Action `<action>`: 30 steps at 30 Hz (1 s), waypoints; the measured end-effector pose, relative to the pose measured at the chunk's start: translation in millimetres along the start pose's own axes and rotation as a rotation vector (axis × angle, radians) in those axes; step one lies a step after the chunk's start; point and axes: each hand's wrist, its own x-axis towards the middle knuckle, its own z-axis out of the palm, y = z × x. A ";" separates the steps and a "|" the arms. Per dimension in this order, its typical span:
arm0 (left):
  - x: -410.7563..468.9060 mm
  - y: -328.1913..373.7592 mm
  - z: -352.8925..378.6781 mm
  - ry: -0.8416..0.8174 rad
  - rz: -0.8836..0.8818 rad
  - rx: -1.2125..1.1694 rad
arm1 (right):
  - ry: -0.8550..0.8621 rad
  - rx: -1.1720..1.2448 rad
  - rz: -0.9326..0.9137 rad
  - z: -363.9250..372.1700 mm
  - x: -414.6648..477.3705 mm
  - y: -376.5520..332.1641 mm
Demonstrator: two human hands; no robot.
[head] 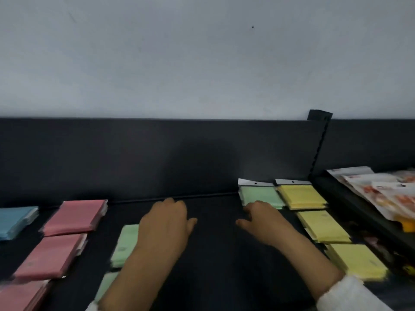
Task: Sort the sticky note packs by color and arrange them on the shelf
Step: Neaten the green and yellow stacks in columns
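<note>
Sticky note packs lie in colour columns on the dark shelf point(213, 243). A blue pack point(15, 222) is at far left. Three pink packs point(75, 217) run front to back beside it. Green packs point(124, 245) lie partly under my left forearm. One more green pack point(260, 196) sits at the back right, with three yellow packs point(302, 196) beside and in front of it. My left hand point(165, 221) hovers over the shelf's middle, fingers loosely curled, holding nothing. My right hand point(262, 219) reaches toward the back green pack; its fingertips are at that pack's front edge.
A dark back panel point(157, 158) rises behind the shelf, with a pale wall above. A slotted upright point(320, 144) divides it from the neighbouring shelf at right, where white and orange packaged goods point(386, 194) lie.
</note>
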 end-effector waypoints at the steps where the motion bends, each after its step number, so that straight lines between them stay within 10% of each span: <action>1: 5.3 14.5 0.7 -0.017 0.016 -0.014 | -0.005 -0.026 0.004 -5.4 0.4 11.3; 17: 133.2 137.0 99.2 -0.424 -0.249 -0.267 | 0.050 0.038 0.029 -65.1 7.2 144.5; 30: 160.9 153.9 119.2 -0.426 -0.260 -0.610 | 0.072 0.045 -0.061 -57.9 23.1 170.7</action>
